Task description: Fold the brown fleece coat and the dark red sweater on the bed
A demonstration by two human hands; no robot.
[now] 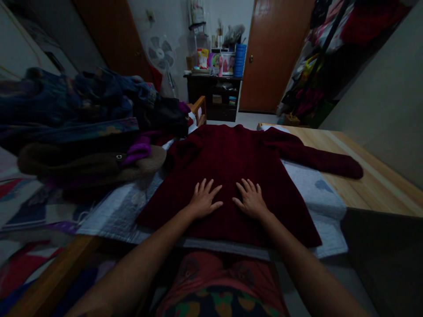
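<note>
A dark red long-sleeved garment [241, 154] is spread out over a light blue-grey cloth [325, 215]. One sleeve reaches right, onto a wooden surface; the other side lies close to a clothes pile. My left hand [204, 200] rests on the lower middle of the garment with its fingers spread. To the right of it, my right hand [251, 199] lies on the same fabric, fingers also apart. Neither hand holds anything, and a strip of red cloth shows between them.
A tall heap of folded clothes [89, 119] rises at the left. The wooden board [370, 180] extends at the right. Farther back stand a fan [161, 53], a dark shelf [211, 99] with items on it, and a brown door [274, 57]. Clothes hang at the upper right.
</note>
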